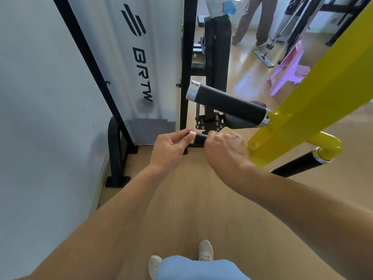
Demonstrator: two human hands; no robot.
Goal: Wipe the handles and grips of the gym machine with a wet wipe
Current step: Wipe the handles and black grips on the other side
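The gym machine has a yellow arm (312, 98) carrying black grips with chrome end caps. The upper grip (228, 104) sticks out to the left, untouched. Below it is a shorter lower grip (198, 139). My left hand (169, 150) pinches that lower grip's chrome end cap between thumb and fingers. My right hand (224, 152) is closed around the same grip from the right and covers most of it. A small pale scrap shows at its fingertips; I cannot tell whether it is the wet wipe. A third grip (296, 164) hangs at the lower right.
A white shroud (141, 57) with black lettering and a black frame foot (115, 154) stand close on the left by the wall. Behind are a pink stool (288, 67), a flat mop (262, 55) and a standing person's legs (260, 19). My shoes (205, 251) are on the wooden floor.
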